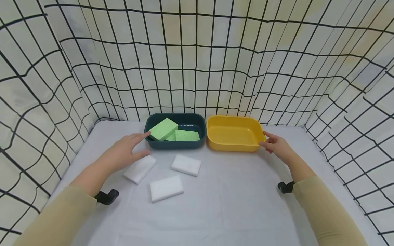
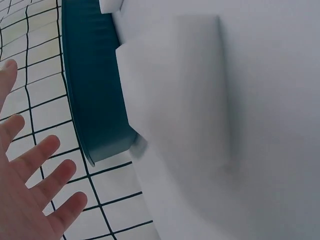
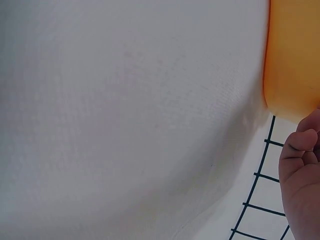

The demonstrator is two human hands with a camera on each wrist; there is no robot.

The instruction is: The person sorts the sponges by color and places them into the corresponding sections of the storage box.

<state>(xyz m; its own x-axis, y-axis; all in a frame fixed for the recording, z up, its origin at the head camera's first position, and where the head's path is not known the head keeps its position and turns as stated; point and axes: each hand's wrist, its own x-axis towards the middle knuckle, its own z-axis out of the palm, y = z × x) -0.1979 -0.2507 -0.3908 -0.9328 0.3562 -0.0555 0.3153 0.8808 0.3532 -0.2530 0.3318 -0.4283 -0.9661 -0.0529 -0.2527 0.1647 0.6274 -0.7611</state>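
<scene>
Three white sponges [image 1: 166, 188] lie on my desk [image 1: 234, 205]; left hand [image 1: 124, 152], grip spread, hovers above one. Soft, light, I'd judge: pinch the long edges. Right hand [image 1: 277, 145] pinches the yellow tub [image 1: 234, 145] rim.

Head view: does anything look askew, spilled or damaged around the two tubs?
Nothing is spilled or damaged. One green sponge in the dark teal tub lies tilted, propped over the rim by the left hand. Three white sponges lie loose at odd angles on the table. The yellow tub is empty.
</scene>
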